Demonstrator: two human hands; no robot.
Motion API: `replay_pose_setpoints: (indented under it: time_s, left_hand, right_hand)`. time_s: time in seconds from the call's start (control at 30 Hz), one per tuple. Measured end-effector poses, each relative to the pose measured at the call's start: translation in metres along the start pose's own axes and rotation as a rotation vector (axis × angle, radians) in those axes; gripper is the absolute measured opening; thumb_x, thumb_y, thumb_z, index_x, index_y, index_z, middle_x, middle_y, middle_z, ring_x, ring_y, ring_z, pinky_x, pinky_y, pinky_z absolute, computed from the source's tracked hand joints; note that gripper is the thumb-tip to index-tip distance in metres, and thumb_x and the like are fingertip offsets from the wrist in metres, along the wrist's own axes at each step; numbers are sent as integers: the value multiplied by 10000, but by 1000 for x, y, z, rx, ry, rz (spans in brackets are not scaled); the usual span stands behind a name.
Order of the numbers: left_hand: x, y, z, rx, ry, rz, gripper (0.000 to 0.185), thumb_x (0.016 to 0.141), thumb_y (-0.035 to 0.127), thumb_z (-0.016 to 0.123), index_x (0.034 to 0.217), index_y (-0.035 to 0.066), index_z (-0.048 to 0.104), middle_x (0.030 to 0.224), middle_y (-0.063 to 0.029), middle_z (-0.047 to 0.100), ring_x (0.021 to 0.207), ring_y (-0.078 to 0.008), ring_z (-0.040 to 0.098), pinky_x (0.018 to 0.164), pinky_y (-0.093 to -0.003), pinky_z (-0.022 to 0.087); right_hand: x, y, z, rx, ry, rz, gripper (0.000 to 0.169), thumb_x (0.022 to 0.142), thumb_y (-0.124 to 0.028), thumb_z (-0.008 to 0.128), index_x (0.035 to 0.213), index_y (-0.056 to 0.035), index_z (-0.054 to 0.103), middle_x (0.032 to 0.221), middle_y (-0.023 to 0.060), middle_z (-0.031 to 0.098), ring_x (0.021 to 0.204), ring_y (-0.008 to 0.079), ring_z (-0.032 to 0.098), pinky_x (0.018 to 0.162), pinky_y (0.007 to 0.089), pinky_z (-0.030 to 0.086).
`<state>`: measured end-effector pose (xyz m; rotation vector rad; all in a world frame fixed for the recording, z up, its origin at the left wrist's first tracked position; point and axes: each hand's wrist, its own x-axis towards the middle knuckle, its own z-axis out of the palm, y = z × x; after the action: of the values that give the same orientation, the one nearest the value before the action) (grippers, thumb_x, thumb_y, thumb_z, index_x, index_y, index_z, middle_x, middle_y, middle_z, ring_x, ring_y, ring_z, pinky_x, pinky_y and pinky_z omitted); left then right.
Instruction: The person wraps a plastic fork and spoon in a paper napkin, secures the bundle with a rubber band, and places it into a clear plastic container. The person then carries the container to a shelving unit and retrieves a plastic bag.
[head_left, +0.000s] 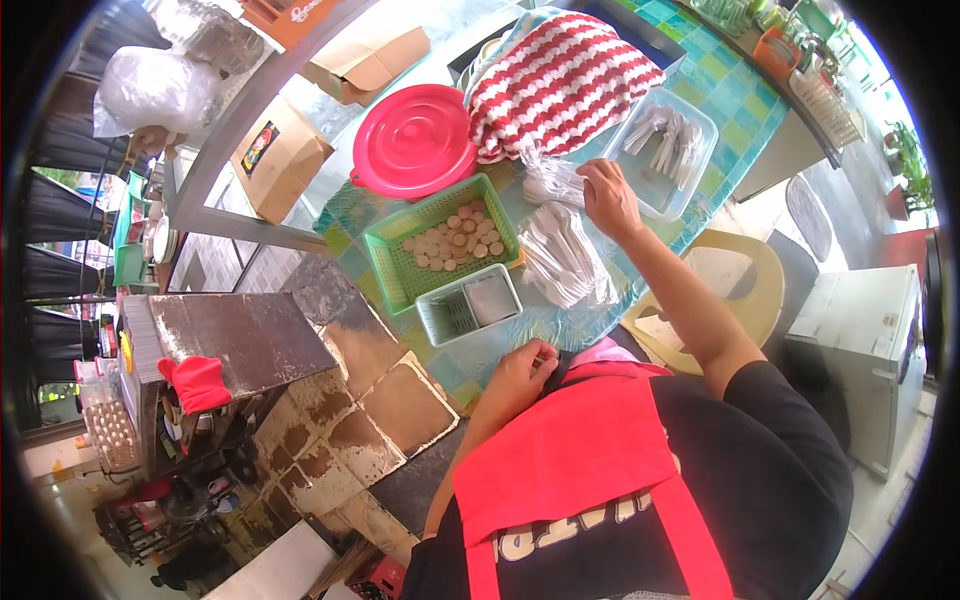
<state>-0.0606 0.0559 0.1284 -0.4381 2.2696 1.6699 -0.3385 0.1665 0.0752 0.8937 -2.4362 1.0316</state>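
Observation:
My right hand (611, 196) reaches over the table with its fingers curled at the edge of a clear plastic bag of white plastic utensils (553, 184). Whether the fingers grip the bag cannot be made out. Nearer to me, a larger pile of white plastic utensils (564, 251) lies in clear plastic. Right of that hand stands a clear plastic tub (646, 196) holding several wrapped bundles of utensils (675, 154). My left hand (523, 375) is low at the table's near edge, its fingers bent beside a black strap-like item (556, 373); its hold is unclear.
A green plastic basket (390, 274) holds many coin-like discs (457, 238), beside a small pale basket (442, 335). Behind are a red round plastic lid (415, 139) and a red-and-white striped cloth (555, 82). A yellowish plastic chair (761, 289) stands right of the tiled table (731, 161).

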Motion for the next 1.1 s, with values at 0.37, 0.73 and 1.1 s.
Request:
replay_pose_setpoints:
  time_s: [0.37, 0.73, 1.1]
  left_hand:
    - [-32, -19, -6, -84, -14, 46, 133, 841, 117, 565, 916, 7, 565, 813, -141, 626, 745, -236, 618, 671, -309, 481]
    - [106, 13, 41, 316, 403, 612, 57, 821, 42, 529, 870, 16, 540, 822, -161, 586, 764, -325, 585, 682, -412, 461]
    - [157, 18, 59, 793, 399, -159, 254, 815, 263, 565, 791, 13, 607, 791, -211, 625, 780, -377, 607, 703, -464, 479]
  right_hand:
    - [34, 1, 16, -519, -744, 377, 249, 810, -123, 488, 1002, -64, 635, 953, 151, 651, 897, 304, 633, 759, 399, 514]
    - [27, -1, 19, -436, -800, 317, 262, 845, -111, 483, 1092, -27, 516, 1073, 185, 582, 979, 321, 600, 775, 411, 503]
    - [33, 26, 11, -187, -746, 287, 171, 795, -94, 513, 920, -3, 587, 933, 194, 635, 874, 338, 630, 732, 414, 512]
